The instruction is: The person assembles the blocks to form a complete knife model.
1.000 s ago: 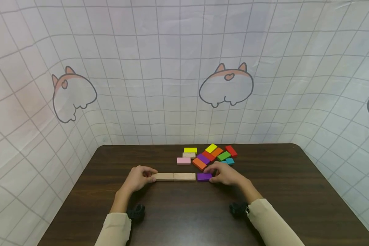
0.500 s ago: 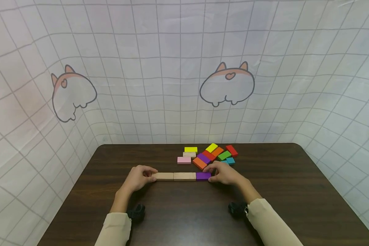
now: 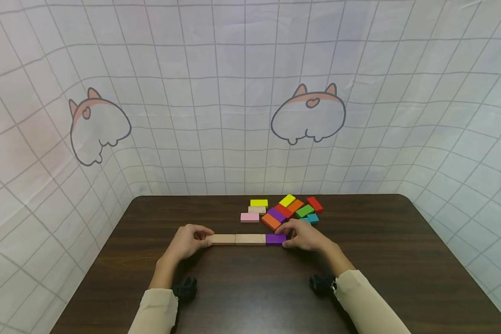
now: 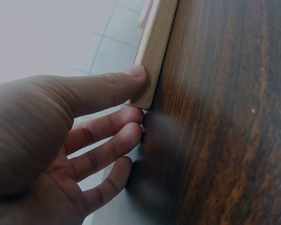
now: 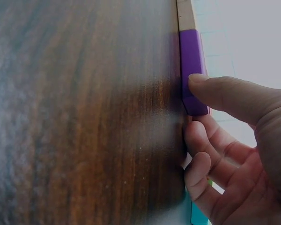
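Two plain wooden blocks and a purple block lie end to end in one straight row on the dark table. My left hand (image 3: 189,242) pinches the outer end of the left wooden block (image 3: 223,240), thumb on its near side, as the left wrist view also shows. The second wooden block (image 3: 250,239) sits in the middle, touched by neither hand. At the right end my right hand (image 3: 306,235) grips the purple block (image 5: 193,61) between thumb and fingers. The purple block's inner end meets the middle block. Fingers behind the blocks are partly hidden.
Behind the row lie several coloured blocks, among them a pink block (image 3: 249,218), an orange block (image 3: 271,222), a green block (image 3: 304,211) and a red block (image 3: 314,204). The orange one is close to my right fingers. A patterned cloth (image 3: 234,116) hangs behind the table.
The purple block has slid slightly left with my right hand, closing the small gap to the middle wooden block. My left hand has stayed in place.
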Demonstrator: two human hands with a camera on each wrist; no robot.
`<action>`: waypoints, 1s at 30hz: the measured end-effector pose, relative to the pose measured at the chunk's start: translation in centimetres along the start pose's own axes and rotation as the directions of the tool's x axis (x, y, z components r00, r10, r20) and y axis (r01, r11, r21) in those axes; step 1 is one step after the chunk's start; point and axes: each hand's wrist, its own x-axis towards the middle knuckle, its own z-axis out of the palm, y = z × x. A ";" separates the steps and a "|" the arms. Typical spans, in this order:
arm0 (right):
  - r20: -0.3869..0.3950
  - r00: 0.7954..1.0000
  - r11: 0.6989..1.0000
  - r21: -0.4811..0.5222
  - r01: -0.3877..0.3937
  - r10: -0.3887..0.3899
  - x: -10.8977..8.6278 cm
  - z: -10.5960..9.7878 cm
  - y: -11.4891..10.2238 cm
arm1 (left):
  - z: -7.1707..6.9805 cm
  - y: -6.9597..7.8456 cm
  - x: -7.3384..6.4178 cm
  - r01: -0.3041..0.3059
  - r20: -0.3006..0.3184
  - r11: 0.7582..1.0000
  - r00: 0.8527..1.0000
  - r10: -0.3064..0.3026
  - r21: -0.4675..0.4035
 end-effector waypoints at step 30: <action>-0.148 0.988 0.996 0.082 0.045 -0.032 -1.1 -3.8 1.9 | 0.0 -0.3 0.1 -0.006 -0.003 1.000 1.000 0.006 -0.011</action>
